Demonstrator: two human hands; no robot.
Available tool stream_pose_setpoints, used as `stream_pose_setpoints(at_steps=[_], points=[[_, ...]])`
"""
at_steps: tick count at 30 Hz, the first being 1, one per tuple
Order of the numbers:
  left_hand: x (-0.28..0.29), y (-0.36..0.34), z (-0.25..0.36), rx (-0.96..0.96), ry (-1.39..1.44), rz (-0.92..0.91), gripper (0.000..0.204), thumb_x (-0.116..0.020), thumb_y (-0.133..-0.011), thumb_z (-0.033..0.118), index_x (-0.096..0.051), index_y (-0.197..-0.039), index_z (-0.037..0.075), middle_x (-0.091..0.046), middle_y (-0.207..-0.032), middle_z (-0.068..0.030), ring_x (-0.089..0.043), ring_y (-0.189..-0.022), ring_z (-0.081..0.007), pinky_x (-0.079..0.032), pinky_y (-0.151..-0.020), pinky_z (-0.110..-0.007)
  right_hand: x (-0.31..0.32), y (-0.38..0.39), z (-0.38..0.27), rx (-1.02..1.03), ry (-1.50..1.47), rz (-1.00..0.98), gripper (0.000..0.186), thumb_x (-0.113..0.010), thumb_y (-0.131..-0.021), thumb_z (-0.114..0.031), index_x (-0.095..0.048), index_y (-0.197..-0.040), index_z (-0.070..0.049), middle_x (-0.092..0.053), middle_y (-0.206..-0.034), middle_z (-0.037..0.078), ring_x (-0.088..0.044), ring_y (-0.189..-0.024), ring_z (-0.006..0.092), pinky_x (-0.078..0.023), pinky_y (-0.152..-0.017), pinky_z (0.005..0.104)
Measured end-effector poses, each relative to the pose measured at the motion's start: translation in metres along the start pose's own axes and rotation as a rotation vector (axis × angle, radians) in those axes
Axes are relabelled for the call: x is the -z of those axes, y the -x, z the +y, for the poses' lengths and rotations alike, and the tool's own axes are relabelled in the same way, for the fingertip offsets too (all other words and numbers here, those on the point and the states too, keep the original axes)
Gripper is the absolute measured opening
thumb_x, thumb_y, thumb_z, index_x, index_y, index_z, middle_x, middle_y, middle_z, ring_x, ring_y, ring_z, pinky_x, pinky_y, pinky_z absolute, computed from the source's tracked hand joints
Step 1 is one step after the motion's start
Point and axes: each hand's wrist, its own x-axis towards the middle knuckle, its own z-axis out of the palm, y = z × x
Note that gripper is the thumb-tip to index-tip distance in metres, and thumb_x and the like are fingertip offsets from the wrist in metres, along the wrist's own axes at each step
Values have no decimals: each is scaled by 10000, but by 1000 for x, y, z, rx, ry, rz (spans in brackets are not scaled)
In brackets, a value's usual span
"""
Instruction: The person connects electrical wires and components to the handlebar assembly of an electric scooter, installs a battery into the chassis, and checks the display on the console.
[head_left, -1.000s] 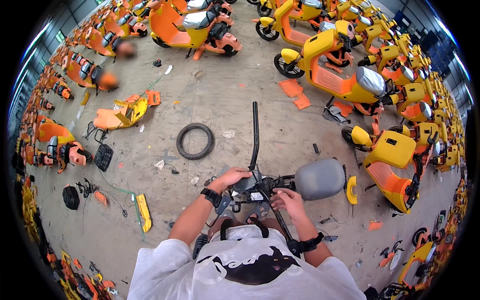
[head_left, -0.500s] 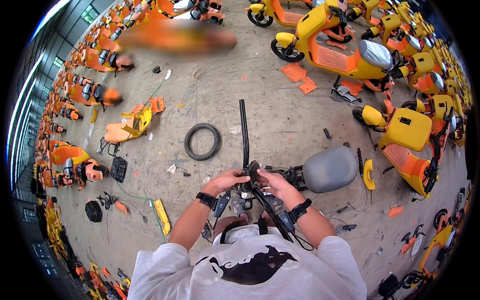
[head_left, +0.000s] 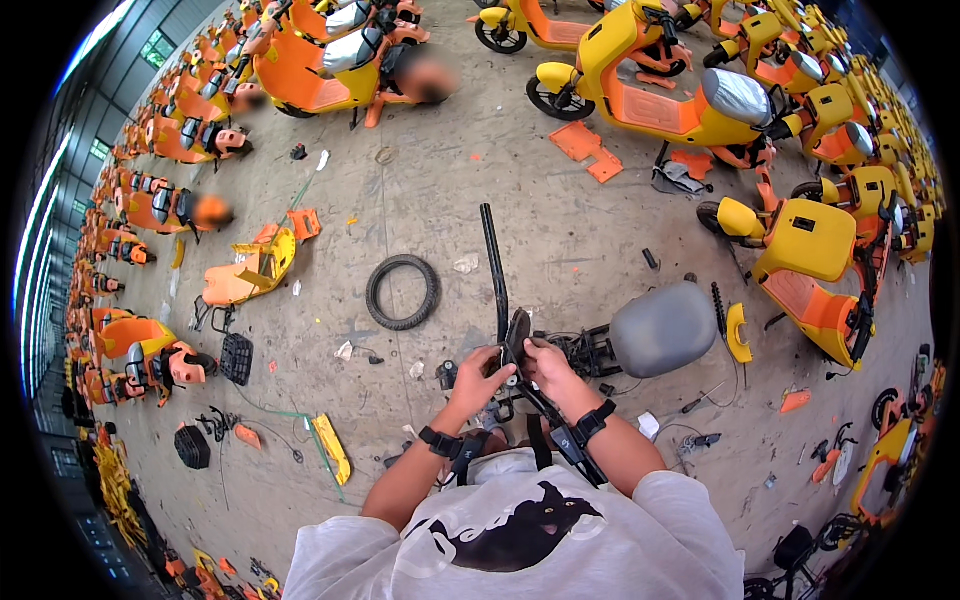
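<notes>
A long black handlebar (head_left: 495, 260) of a stripped-down scooter stands in front of me, its lower part running down between my forearms. At its middle is a small, dark, curved piece (head_left: 518, 332), tilted upward. My right hand (head_left: 548, 366) is closed, with its fingers pinching the right side of that piece. My left hand (head_left: 480, 382) presses close against the handlebar from the left, thumb toward the middle; what its curled fingers grip is hidden. To the right, the scooter's dark frame (head_left: 588, 345) leads to a grey seat (head_left: 662, 332).
A loose black tyre (head_left: 434, 290) lies ahead. Yellow and orange body panels (head_left: 252, 275), a yellow strip (head_left: 331, 450), a black basket (head_left: 237, 358) and a screwdriver (head_left: 697, 402) are scattered on the floor. Rows of scooters (head_left: 640, 90) stand around.
Both hands have shifted slightly right in view, along with the handlebar, which leans a little differently. The dark piece now stands more upright between my hands.
</notes>
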Motion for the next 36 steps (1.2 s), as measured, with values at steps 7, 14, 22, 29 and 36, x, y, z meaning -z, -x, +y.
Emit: stream_pose_setpoints(at_steps=[7, 14, 22, 29, 36], points=[[7, 22, 4, 82, 31, -38, 232, -656, -840, 119, -636, -1005, -43, -649, -959, -117, -630, -867, -158, -505, -745, -289, 13, -9, -26, 72, 155, 47, 260, -419, -978, -225, -580, -1011, -23, -589, -718, 67, -561, -554, 178, -448, -463, 309], [30, 26, -14, 191, 187, 24, 194, -604, -875, 100, -643, -992, -50, -678, -856, -91, -641, -787, -132, -502, -718, -254, -6, 50, -23, 527, 795, 25, 302, -499, -946, -217, -594, -1134, 0, -653, -970, 96, -581, -823, 143, -463, -777, 283], [22, 4, 24, 384, 647, -136, 425, -531, -939, 234, -451, -1229, -66, -628, -940, -149, -646, -789, -213, -558, -741, -356, -29, 78, -6, 685, 962, 175, 388, -616, -875, -201, -550, -1222, -40, -582, -989, 135, -605, -823, 183, -490, -686, 303], [12, -1, 13, 436, 688, -134, 269, -570, -907, 109, -478, -1105, -47, -619, -940, -130, -637, -790, -194, -582, -662, -333, -34, 84, -1, 769, 1166, 294, 454, -601, -853, -321, -533, -1267, -146, -568, -967, 174, -589, -875, 365, -483, -751, 407], [12, 6, -18, 367, 804, -218, 256, -537, -921, 96, -475, -1138, -25, -622, -979, -119, -635, -829, -195, -569, -709, -340, -49, 102, -2, 745, 1340, 245, 542, -615, -843, -263, -451, -1334, -104, -557, -1008, 187, -595, -887, 357, -481, -760, 397]])
